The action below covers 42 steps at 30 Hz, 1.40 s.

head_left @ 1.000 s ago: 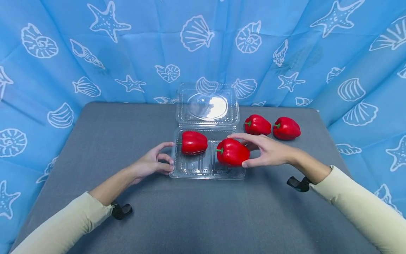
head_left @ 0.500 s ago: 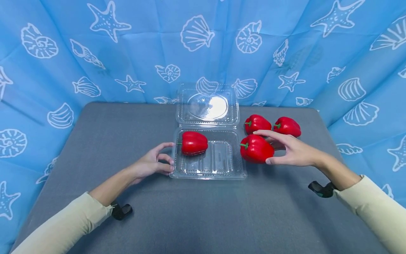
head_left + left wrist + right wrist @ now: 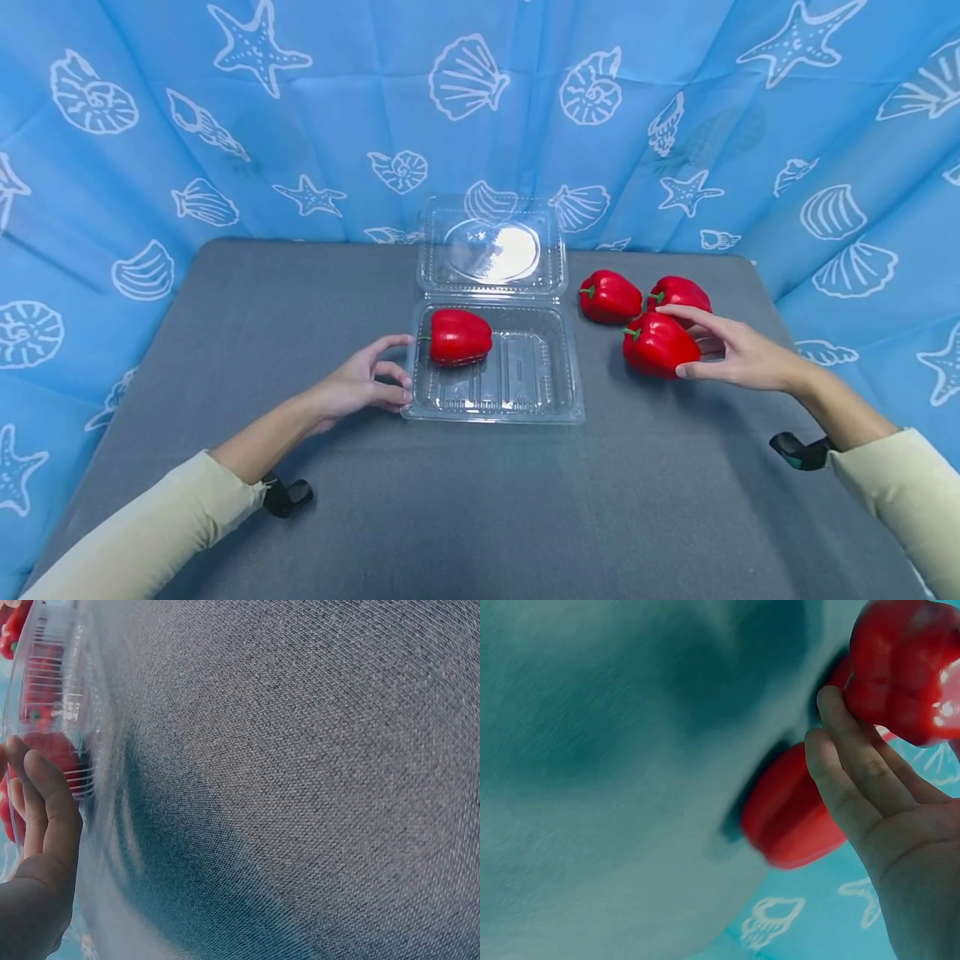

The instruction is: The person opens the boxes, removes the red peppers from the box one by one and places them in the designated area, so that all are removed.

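Note:
My right hand grips a red bell pepper with a green stem by its right end, fingers behind and thumb in front. The right wrist view shows this pepper clear of the table beside the fingers. Two more red bell peppers, one left and one right, lie just behind it. My left hand holds the left rim of a hinged clear plastic container, whose lid stands raised at the back. One bell pepper lies in the container's left part.
A grey cloth-covered table carries everything. Behind it hangs a blue curtain with white shell and starfish prints. The lid's top is close to that curtain.
My right hand has carried its bell pepper rightward, from over the container to beside the two on the table. The left hand and the container have stayed in place.

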Tool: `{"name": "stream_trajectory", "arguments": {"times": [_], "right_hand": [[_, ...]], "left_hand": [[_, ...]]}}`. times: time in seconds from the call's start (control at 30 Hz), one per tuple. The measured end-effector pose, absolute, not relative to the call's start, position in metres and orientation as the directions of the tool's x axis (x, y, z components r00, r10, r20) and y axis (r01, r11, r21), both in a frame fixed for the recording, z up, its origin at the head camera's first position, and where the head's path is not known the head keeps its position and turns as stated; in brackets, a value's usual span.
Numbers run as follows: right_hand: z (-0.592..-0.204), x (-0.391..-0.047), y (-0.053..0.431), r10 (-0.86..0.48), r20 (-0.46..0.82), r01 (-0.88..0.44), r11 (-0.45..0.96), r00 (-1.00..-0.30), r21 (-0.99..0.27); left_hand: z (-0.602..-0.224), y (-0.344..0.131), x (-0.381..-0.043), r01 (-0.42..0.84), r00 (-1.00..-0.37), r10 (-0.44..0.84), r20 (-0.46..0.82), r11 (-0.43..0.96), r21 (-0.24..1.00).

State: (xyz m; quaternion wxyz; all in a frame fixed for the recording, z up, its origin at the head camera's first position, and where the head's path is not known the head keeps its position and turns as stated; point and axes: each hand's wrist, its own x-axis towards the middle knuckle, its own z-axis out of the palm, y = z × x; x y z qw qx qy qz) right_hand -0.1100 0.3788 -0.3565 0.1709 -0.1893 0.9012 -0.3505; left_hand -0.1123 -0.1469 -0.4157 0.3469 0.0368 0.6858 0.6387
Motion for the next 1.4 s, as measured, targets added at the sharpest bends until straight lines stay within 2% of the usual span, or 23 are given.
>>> {"name": "stream_trajectory", "arguments": {"times": [0.5, 0.9, 1.17, 1.4], "right_hand": [[-0.376, -0.102, 0.42, -0.426, -0.202, -0.212, 0.741, -0.882, -0.637], [-0.384, -0.105, 0.433, -0.41, -0.221, -0.178, 0.737, -0.885, -0.653], [-0.384, -0.105, 0.438, -0.371, -0.156, -0.217, 0.781, -0.915, -0.586], [-0.385, -0.107, 0.439, -0.342, -0.159, -0.182, 0.773, -0.926, -0.608]], "left_hand": [[-0.414, -0.148, -0.112, -0.406, -0.746, 0.495, -0.446, 0.193, 0.893], [-0.414, -0.15, -0.112, -0.405, -0.745, 0.5, -0.441, 0.186, 0.895], [-0.416, -0.149, -0.112, -0.401, -0.745, 0.505, -0.435, 0.182, 0.898], [-0.414, -0.149, -0.111, -0.406, -0.748, 0.493, -0.445, 0.19, 0.894]]}}
